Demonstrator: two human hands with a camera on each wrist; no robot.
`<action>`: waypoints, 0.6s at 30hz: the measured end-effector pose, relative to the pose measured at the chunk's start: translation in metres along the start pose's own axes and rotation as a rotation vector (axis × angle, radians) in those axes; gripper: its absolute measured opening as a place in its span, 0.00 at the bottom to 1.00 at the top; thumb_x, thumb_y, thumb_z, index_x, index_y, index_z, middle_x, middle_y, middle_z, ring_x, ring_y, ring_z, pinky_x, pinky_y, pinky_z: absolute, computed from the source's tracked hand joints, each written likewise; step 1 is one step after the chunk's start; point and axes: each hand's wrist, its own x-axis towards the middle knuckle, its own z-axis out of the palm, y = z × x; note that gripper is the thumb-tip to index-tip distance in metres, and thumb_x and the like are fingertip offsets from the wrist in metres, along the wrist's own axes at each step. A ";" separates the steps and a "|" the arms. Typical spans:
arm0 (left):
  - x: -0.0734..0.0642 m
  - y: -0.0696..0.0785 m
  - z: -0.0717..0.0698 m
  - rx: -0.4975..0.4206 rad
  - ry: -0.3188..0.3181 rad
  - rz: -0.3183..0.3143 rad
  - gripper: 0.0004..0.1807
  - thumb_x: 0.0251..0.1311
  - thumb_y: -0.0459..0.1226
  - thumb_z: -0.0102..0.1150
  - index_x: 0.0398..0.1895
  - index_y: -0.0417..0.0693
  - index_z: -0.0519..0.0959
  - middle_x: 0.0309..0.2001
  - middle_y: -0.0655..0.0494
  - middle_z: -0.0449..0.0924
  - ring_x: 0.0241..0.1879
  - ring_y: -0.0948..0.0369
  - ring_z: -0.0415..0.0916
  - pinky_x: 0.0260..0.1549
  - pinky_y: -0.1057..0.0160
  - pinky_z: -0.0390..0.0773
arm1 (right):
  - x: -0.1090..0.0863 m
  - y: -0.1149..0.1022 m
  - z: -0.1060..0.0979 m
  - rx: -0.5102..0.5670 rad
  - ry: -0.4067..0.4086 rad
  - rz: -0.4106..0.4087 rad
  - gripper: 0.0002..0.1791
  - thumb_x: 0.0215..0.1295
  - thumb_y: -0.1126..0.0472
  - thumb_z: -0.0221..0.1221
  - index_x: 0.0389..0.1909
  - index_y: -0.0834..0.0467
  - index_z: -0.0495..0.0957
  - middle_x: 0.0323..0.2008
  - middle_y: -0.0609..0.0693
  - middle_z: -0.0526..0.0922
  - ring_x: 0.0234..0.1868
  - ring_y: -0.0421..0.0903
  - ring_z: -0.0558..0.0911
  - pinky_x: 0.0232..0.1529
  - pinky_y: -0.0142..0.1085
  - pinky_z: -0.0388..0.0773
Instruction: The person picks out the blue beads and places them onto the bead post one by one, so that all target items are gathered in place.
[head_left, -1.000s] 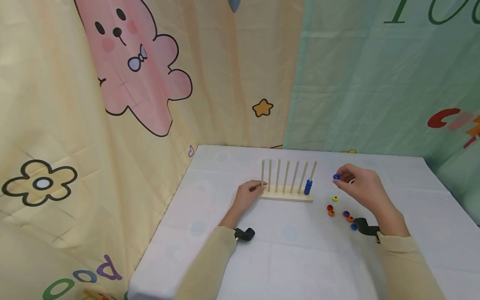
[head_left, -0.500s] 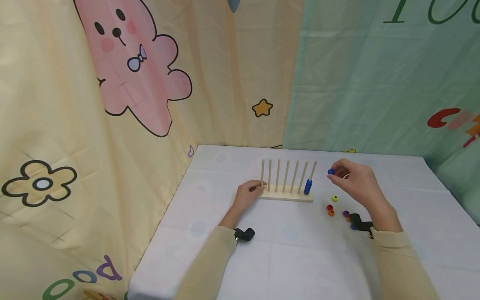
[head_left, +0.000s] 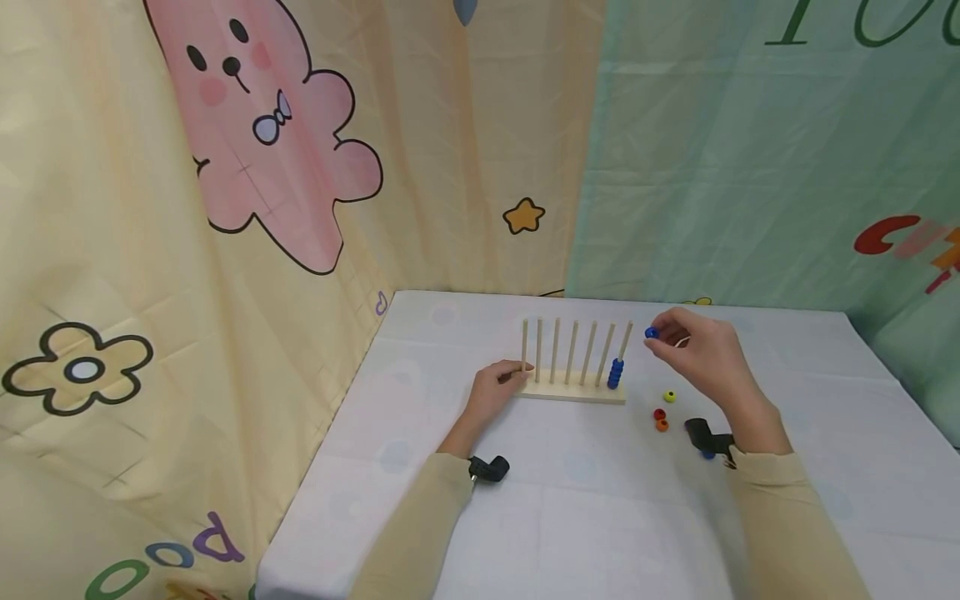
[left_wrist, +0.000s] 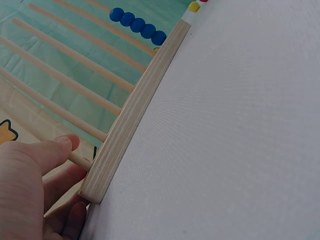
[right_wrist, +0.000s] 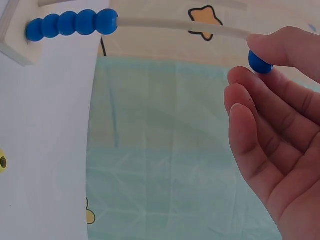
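From my head view, a pale wooden rack (head_left: pixel 573 391) of seven slim round pegs stands upright on the white-covered worktop (head_left: pixel 562 517). The long axis of its narrow base runs from left to right, roughly along the worktop's far edge, and the pegs point up. My left hand (head_left: pixel 495 392) pinches its left end. On the rightmost peg sits a stack of round blue beads (head_left: pixel 615 374). My right hand (head_left: pixel 701 350) pinches one loose round blue bead (head_left: pixel 652 332) in the air, just right of that peg's top. Below it lie a yellow round bead (head_left: pixel 670 397), a red round bead (head_left: pixel 659 414) and an orange round bead (head_left: pixel 662 425), the last two side by side.

In my left wrist view, the base slants from lower left to upper right, with the pegs reaching toward upper left; my thumb and fingers close round the leftmost peg beside the base's end.

In my right wrist view, the beaded peg lies nearly level, base at left and tip at right (I count five beads, all down against the base). My thumb and fingers pinch the loose bead close by the tip; I cannot tell whether they touch, nor which way its hole faces.
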 end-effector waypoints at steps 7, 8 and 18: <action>0.001 -0.003 0.000 -0.002 -0.004 0.017 0.11 0.69 0.40 0.62 0.50 0.52 0.87 0.50 0.62 0.85 0.50 0.63 0.78 0.50 0.62 0.77 | 0.005 -0.006 0.002 0.014 0.022 -0.030 0.11 0.62 0.60 0.71 0.42 0.56 0.81 0.33 0.50 0.84 0.36 0.48 0.82 0.40 0.47 0.81; 0.001 -0.003 -0.001 -0.002 -0.004 0.018 0.11 0.69 0.40 0.62 0.50 0.52 0.87 0.50 0.62 0.85 0.50 0.63 0.78 0.50 0.62 0.77 | 0.006 -0.007 0.002 0.017 0.025 -0.035 0.11 0.62 0.60 0.71 0.42 0.57 0.81 0.33 0.50 0.84 0.36 0.48 0.82 0.40 0.48 0.81; 0.001 -0.004 0.000 -0.012 -0.005 0.030 0.11 0.70 0.40 0.62 0.51 0.51 0.87 0.50 0.61 0.85 0.51 0.62 0.79 0.52 0.61 0.77 | 0.014 -0.009 0.009 0.029 0.034 -0.046 0.11 0.62 0.62 0.70 0.42 0.57 0.81 0.33 0.51 0.85 0.36 0.48 0.82 0.39 0.47 0.81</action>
